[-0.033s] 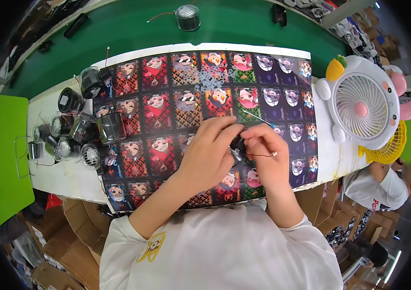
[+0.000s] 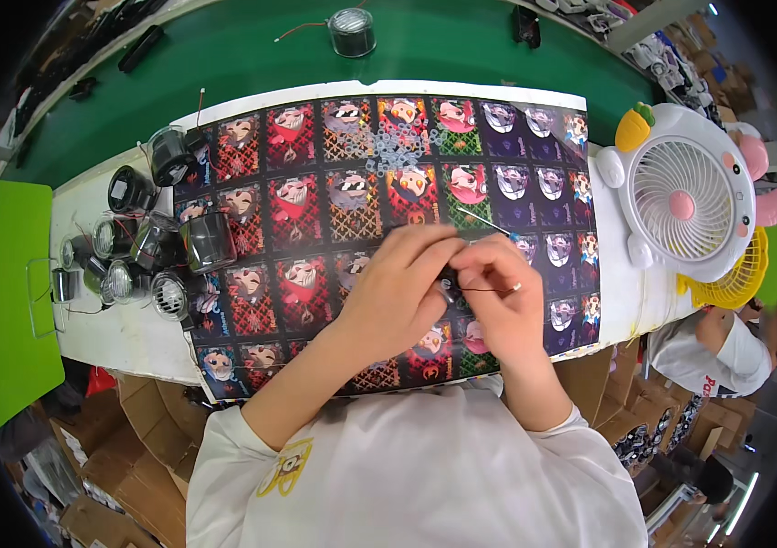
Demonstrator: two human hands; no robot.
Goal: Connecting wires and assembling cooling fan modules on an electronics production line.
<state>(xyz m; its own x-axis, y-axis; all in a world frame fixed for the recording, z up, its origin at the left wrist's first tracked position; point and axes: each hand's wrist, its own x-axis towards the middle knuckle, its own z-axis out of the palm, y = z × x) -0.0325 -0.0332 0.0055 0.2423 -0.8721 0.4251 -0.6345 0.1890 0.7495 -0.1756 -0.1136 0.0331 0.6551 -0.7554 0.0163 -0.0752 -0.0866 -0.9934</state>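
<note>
A small black part (image 2: 449, 283) with a thin red and dark wire sits between my hands, low over the card-printed sheet. My left hand (image 2: 396, 285) has its fingers curled over the part and covers most of it. My right hand (image 2: 504, 290) pinches at the part's right side, fingertips bent close to it. From there the wire runs right, across the right fingers, to a white connector (image 2: 517, 287). Just beyond the right fingertips lies a thin screwdriver (image 2: 484, 219). Farther off, a heap of small clear rings (image 2: 398, 146) rests on the sheet (image 2: 261, 247).
Several clear-and-black cylindrical housings (image 2: 209, 242) with wires crowd the left side. Another housing (image 2: 352, 33) stands on the green surface (image 2: 252, 46) at the back. A white animal-shaped fan (image 2: 681, 201) and a yellow basket (image 2: 735, 274) are on the right. Someone's white sleeve (image 2: 703, 352) shows beyond.
The part between my fingers has turned slightly, and my right fingers have shifted a little left and curled more around it. The connector has moved slightly up and left.
</note>
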